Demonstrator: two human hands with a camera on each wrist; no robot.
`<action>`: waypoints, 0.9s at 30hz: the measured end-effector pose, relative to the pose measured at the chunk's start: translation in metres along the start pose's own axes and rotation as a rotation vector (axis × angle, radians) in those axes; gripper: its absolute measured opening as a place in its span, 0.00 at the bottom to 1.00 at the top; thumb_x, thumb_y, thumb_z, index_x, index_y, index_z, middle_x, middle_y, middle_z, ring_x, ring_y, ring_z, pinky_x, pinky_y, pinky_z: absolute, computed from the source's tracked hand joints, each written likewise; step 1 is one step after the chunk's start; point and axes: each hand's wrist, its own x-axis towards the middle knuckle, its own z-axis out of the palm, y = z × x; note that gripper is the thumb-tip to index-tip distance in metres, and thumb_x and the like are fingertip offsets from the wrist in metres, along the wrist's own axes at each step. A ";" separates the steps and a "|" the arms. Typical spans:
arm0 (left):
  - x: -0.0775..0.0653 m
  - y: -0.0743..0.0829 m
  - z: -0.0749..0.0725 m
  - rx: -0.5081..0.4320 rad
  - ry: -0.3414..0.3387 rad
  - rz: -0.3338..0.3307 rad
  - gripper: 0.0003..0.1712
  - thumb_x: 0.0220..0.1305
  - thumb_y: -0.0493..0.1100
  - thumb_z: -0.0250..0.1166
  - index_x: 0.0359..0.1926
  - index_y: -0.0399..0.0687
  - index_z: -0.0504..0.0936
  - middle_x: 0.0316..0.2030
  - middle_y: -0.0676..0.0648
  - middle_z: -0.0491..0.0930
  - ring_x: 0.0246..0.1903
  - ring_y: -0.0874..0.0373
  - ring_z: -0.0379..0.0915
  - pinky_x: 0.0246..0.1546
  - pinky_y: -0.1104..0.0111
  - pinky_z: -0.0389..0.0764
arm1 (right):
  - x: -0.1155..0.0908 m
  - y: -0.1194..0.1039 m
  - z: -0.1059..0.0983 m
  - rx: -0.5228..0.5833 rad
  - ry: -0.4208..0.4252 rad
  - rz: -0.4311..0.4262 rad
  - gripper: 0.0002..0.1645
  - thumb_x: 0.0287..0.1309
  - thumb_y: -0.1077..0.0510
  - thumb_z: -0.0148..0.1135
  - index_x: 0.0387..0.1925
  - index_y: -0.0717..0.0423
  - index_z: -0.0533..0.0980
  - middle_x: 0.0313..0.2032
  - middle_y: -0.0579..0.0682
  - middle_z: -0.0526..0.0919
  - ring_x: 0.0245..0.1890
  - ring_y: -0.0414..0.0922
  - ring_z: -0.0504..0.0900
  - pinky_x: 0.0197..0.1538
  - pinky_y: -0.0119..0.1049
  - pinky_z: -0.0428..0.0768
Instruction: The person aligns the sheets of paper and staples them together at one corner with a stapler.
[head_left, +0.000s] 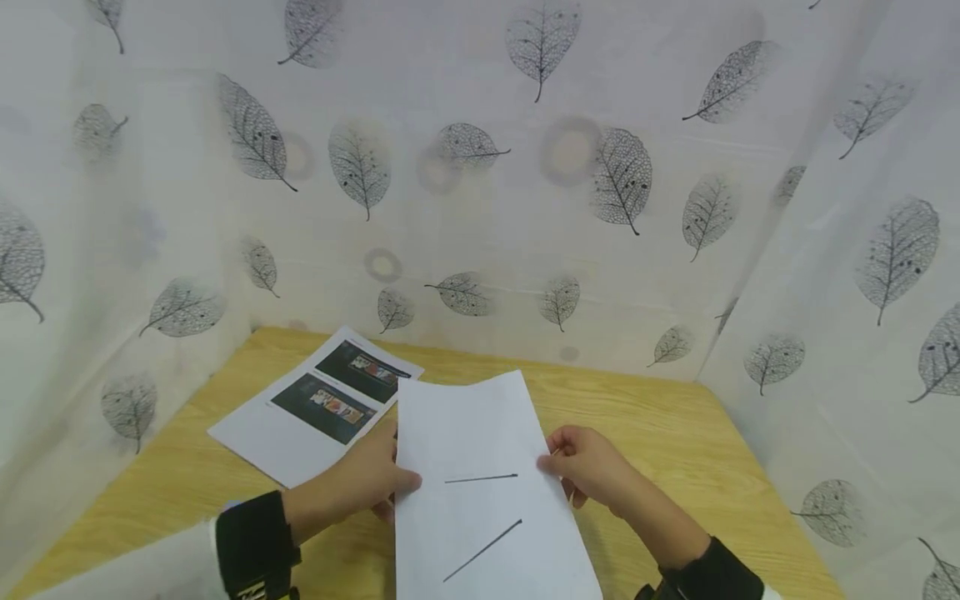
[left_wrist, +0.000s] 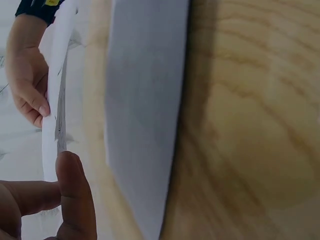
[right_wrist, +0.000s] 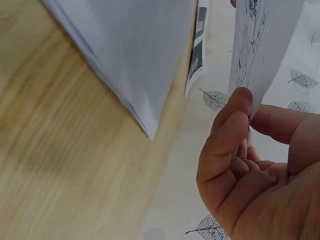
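Observation:
A white sheet of paper with two dark straight lines on its face is held up over the table, its top edge bowed. On its left edge my left hand pinches it, thumb on the face and fingers behind. Opposite, my right hand pinches the right edge between thumb and fingertips. The back of the held sheet carries fine dark line drawing in the right wrist view. Beneath it, more white paper lies on the table, layered at its edge and hidden by the held sheet in the head view.
A white page with two dark printed pictures lies at the table's back left, close to my left hand. The wood-grain table ends against a pale curtain with leaf prints, which hangs behind and on both sides.

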 end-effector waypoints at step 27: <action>-0.005 -0.038 0.024 0.115 -0.250 -0.134 0.27 0.60 0.34 0.73 0.57 0.39 0.70 0.25 0.40 0.82 0.16 0.52 0.82 0.17 0.60 0.83 | -0.015 0.041 0.034 -0.494 0.040 -0.010 0.15 0.53 0.56 0.75 0.26 0.52 0.73 0.24 0.45 0.76 0.26 0.43 0.73 0.28 0.36 0.72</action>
